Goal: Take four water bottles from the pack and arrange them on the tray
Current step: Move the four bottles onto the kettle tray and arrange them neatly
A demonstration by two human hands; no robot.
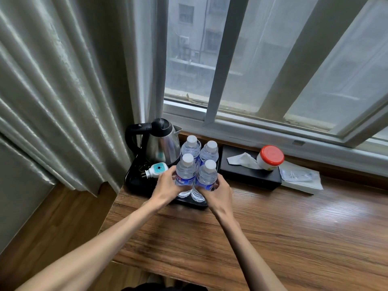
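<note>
Two clear water bottles with white caps and blue labels stand upright at the back of the black tray (134, 181): the back left bottle (190, 147) and the back right bottle (209, 153). In front of them stand the front left bottle (185, 172) and the front right bottle (206, 177), forming a tight square with the back pair. My left hand (165, 186) is wrapped around the front left bottle. My right hand (218, 192) grips the front right bottle. The pack is not in view.
A steel electric kettle (160, 143) with a black handle sits on the tray's back left, with a white plug adapter (156, 170) beside it. A black tissue box (249, 173) carrying a red-lidded jar (270, 157) lies right of the tray. Curtains hang left; the window sill runs behind.
</note>
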